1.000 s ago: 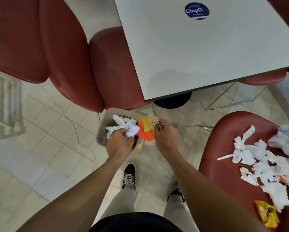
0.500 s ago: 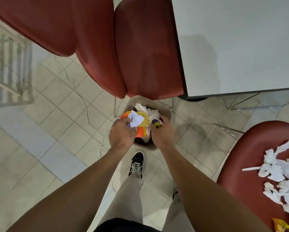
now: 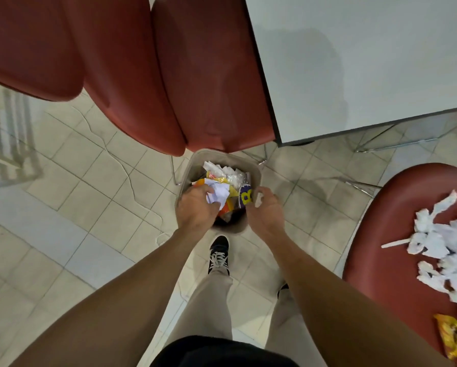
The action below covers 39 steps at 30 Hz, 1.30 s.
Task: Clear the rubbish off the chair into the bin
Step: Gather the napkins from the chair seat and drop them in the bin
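Note:
A beige bin [image 3: 195, 165] stands on the tiled floor, filled with paper and wrappers. My left hand [image 3: 195, 209] is over the bin's mouth and grips a crumpled white paper [image 3: 218, 193]. My right hand [image 3: 265, 211] is at the bin's right rim, fingers curled, and pinches a purple wrapper with yellow letters [image 3: 246, 198] at its fingertips. To the right, the red chair [image 3: 381, 234] carries torn white paper scraps [image 3: 434, 242] and a yellow wrapper [image 3: 455, 340].
A white table [image 3: 354, 62] juts in at the upper right, its corner close to the bin. Two red chairs [image 3: 209, 75] stand just behind the bin, with metal legs [image 3: 368, 147] nearby. My shoe [image 3: 219, 252] is right in front of the bin.
Both hands have come down to the bin's mouth with their rubbish. My right hand has shifted to the bin's right rim. The view has tilted down, closer to the bin.

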Available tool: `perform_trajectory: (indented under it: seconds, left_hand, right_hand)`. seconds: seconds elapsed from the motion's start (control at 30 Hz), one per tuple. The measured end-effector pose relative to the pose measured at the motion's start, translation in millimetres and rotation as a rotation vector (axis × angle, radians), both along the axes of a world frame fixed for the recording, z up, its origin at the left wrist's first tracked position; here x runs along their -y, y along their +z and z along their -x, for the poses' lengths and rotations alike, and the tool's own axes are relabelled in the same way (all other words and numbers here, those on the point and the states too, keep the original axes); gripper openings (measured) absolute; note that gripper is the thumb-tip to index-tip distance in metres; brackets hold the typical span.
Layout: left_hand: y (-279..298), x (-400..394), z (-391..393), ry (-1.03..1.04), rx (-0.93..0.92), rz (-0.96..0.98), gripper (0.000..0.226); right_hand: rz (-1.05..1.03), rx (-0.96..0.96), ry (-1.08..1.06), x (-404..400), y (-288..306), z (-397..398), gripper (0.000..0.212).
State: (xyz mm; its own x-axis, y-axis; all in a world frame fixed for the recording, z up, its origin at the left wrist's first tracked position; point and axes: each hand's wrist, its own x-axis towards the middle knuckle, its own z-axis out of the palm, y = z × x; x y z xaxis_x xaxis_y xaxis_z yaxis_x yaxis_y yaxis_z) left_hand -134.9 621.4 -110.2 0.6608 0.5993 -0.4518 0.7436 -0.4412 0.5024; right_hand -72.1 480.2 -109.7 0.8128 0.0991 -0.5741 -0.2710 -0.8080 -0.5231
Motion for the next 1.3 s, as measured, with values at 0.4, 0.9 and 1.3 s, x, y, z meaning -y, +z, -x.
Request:
perform_trajectory:
  seconds: [0.4,0.9,1.3]
  left_hand:
    - [28,94,-42,-0.216,0.04,-0.008,0.015]
    - [15,324,-112,-0.652,-0.035,-0.017,0.024]
    - [-38,507,-188,-1.01,0.01,0.027,0.029]
  right_hand:
    - [0.008,-0.088,-0.149,131,23,-10,0.048]
    - [0.095,-0.101,-0.506,390,-30,2,0.031]
    - [0.148,-0.137,-0.244,530,-40,-36,0.058]
